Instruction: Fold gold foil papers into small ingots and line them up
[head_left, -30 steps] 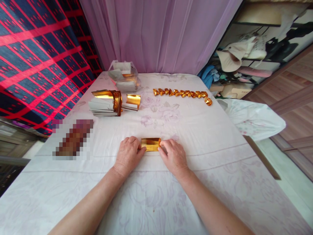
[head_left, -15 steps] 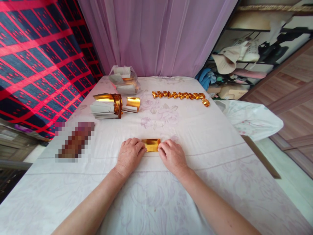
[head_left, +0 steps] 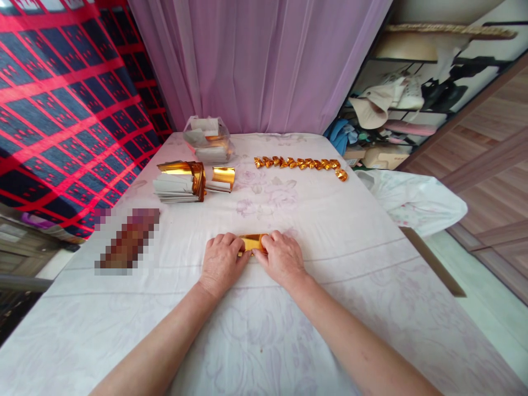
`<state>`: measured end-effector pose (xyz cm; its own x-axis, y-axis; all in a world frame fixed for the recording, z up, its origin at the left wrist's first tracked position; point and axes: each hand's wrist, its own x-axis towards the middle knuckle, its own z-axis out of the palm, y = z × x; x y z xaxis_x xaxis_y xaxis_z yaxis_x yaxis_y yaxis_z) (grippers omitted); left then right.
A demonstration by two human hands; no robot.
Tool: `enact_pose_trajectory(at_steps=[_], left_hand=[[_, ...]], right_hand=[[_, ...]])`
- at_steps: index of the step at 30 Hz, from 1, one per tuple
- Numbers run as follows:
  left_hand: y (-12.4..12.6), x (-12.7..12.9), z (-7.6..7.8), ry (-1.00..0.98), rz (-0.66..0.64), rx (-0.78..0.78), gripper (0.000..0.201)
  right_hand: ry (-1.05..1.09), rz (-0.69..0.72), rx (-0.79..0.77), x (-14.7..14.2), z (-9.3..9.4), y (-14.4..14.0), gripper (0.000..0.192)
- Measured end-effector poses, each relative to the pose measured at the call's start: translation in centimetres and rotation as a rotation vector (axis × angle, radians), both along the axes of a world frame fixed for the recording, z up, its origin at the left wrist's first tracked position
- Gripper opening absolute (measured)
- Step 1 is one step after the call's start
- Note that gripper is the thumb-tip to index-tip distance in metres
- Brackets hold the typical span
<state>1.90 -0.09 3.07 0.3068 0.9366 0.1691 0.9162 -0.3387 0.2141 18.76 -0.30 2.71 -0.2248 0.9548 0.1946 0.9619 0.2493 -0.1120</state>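
The flowered surface [head_left: 342,225] is backed by a purple curtain [head_left: 251,66]. Shiny gold paper [head_left: 252,242] is pinched by left-hand fingers [head_left: 229,241] and right-hand fingers [head_left: 277,239].

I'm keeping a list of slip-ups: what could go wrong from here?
The gold sheet, held between the left hand and right hand, might crease crookedly if they press unevenly. The row of folded gold pieces rests on the cloth, so a tug on that fabric could shift the pieces.
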Motion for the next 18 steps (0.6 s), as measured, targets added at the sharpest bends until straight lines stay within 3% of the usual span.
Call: enact_pose_trajectory(at_steps=[18], left_hand=[[0.0, -0.2, 0.1, -0.004, -0.002, -0.037, 0.014]], right_hand=[[0.173, 0.095, 0.033, 3.7, -1.6, -0.1, 0.008]])
